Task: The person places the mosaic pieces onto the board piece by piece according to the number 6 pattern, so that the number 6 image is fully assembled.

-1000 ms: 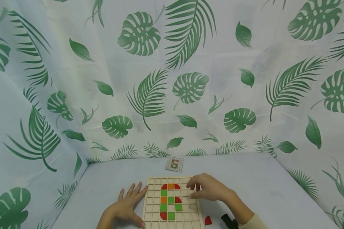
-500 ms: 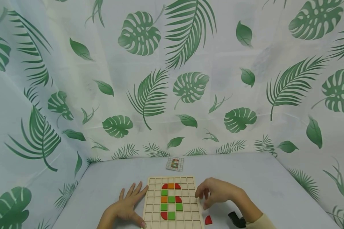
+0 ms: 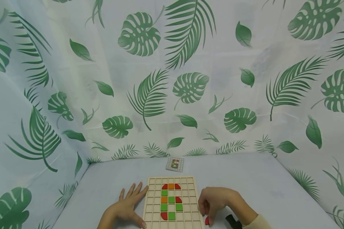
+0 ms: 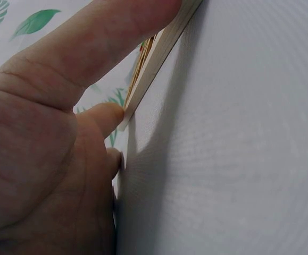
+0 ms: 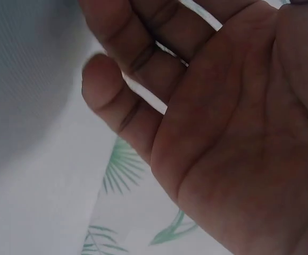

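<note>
A wooden grid board (image 3: 191,198) lies on the table with red, orange and green tiles (image 3: 171,199) set in its squares. My left hand (image 3: 127,205) rests at the board's left edge, fingers spread, its thumb against the near left side. In the left wrist view, the thumb (image 4: 95,48) and a fingertip meet the board's edge (image 4: 156,58). My right hand (image 3: 216,200) is low beside the board's right edge, its thumb and forefinger at a loose red quarter-circle tile (image 3: 207,220), partly hidden by the thumb. In the right wrist view the fingers (image 5: 103,85) are loosely bent; the tile is out of sight.
A small pattern card (image 3: 175,164) showing a coloured figure on a grid lies behind the board. A black object (image 3: 232,221) shows under the right wrist. A leaf-printed cloth (image 3: 157,95) hangs around the pale table.
My right hand has moved from above the board's right side down and towards me, over to the loose red tile. The left hand and the tiles on the board stay as they were.
</note>
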`<state>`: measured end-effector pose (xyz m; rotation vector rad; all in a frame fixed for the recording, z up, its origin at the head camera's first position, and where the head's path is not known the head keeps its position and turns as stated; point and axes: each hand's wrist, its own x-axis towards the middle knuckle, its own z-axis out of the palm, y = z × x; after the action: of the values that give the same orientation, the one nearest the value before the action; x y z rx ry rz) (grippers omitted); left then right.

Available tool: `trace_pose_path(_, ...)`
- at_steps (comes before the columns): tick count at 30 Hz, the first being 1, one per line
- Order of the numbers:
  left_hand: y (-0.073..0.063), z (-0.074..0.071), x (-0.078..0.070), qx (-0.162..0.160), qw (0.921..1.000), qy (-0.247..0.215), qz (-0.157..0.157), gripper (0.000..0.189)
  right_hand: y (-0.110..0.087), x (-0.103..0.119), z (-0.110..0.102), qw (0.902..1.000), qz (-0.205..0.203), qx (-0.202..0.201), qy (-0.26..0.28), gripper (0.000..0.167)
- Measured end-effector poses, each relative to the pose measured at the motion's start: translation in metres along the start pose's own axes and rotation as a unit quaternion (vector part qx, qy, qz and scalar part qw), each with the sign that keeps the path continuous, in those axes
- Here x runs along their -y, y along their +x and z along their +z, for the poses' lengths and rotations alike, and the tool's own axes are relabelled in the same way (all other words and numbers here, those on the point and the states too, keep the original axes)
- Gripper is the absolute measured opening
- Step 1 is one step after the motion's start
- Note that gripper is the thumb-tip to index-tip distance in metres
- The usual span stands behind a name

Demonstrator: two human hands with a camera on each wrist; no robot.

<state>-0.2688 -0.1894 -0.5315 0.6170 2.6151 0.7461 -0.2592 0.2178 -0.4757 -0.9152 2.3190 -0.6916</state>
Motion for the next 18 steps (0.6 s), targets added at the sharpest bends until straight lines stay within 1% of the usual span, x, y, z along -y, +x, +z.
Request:
trace_pose_path(4, -0.001, -0.001, 0.0, 0.001, 1.0, 0.0, 0.001, 0.137, 0.005, 0.003, 0.008, 0.9992, 0.03, 0.003, -0.024, 0.028)
trace_pose_path(9, -0.001, -0.001, 0.0, -0.002, 1.0, 0.001, -0.001, 0.138, 0.005, 0.008, 0.011, 0.997, 0.071, -0.013, -0.029, 0.03)
trace_pose_path(14, 0.0, 0.001, 0.002, -0.002, 1.0, 0.004, 0.0, 0.137, 0.003, 0.011, 0.009, 0.9961, 0.082, -0.019, -0.023, 0.028)
trace_pose_path(18, 0.001, 0.002, 0.002, -0.004, 1.0, 0.004, 0.0, 0.137, 0.001, 0.011, 0.007, 0.995, 0.092, -0.021, -0.031, 0.028)
